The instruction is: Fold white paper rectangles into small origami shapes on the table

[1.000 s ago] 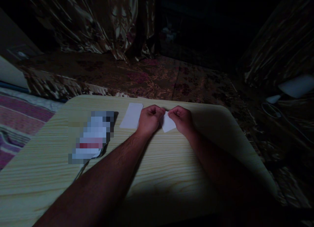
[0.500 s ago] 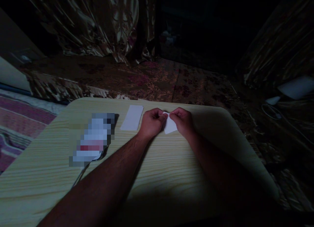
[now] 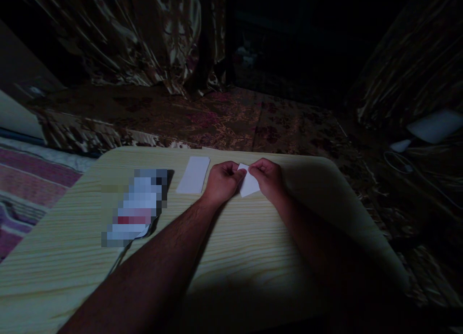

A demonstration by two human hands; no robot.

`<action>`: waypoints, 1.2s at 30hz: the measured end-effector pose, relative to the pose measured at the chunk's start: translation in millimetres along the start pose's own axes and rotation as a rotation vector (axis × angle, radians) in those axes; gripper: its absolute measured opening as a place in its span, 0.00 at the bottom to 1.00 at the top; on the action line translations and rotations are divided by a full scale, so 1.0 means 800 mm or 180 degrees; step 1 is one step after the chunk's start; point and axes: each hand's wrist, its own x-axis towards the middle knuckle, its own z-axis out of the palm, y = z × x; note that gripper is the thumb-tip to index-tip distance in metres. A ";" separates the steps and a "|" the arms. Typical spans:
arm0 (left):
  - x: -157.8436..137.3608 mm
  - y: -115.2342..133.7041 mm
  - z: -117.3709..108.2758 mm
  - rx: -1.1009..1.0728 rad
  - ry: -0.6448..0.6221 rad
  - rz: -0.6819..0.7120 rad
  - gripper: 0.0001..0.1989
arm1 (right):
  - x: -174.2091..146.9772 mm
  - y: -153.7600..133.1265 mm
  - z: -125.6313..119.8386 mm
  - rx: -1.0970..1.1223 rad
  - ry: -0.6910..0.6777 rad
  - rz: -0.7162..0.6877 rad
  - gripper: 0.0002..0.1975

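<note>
Between my two hands is a small white sheet of paper (image 3: pixel 249 183), its lower corner pointing towards me. My left hand (image 3: pixel 224 180) pinches its upper left edge, thumb on top. Opposite, the fingers of my right hand (image 3: pixel 266 176) are closed on the upper right edge. Parts of the sheet are hidden behind the fingers. Just left of my left hand, a stack of white paper (image 3: pixel 193 175) lies flat on the wooden table (image 3: pixel 246 237).
A blurred-out, phone-like object (image 3: pixel 139 204) with a cable (image 3: pixel 117 261) lies on the table's left side. Patterned curtains (image 3: pixel 173 35) hang beyond the far edge. To the right are a white panel-like object (image 3: pixel 436 126) and a looped cord. Striped fabric (image 3: pixel 32 180) is at the left.
The thumbs and fingertips have shifted slightly on the sheet, and a little more of it shows. Both hands keep nearly the same place. The view has tilted slightly.
</note>
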 end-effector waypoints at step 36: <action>0.002 -0.002 0.001 0.0172 0.0134 0.0066 0.17 | -0.002 0.002 0.001 -0.0392 -0.0060 -0.1031 0.07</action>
